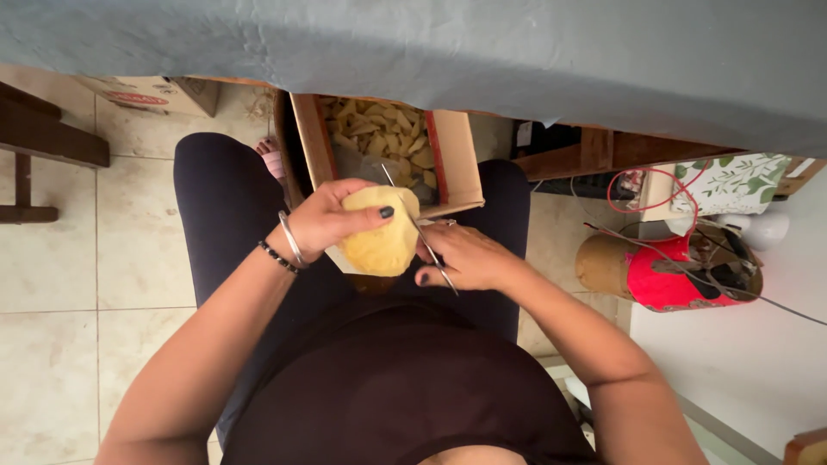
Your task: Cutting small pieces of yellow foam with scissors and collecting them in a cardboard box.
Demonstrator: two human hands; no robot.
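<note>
My left hand (323,220) grips a piece of yellow foam (379,245) over my lap, thumb on its top. My right hand (469,258) holds metal scissors (422,232), blades angled up and left into the foam's right side. Just beyond, an open cardboard box (457,155) rests between my knees, holding several small yellow foam scraps (383,133).
A grey cloth-covered table edge (517,60) runs across the top. A red and brown cylindrical container (668,271) with wires and tools stands at right on a white surface. A cardboard carton (151,93) and dark wooden furniture (43,138) sit at left on the tiled floor.
</note>
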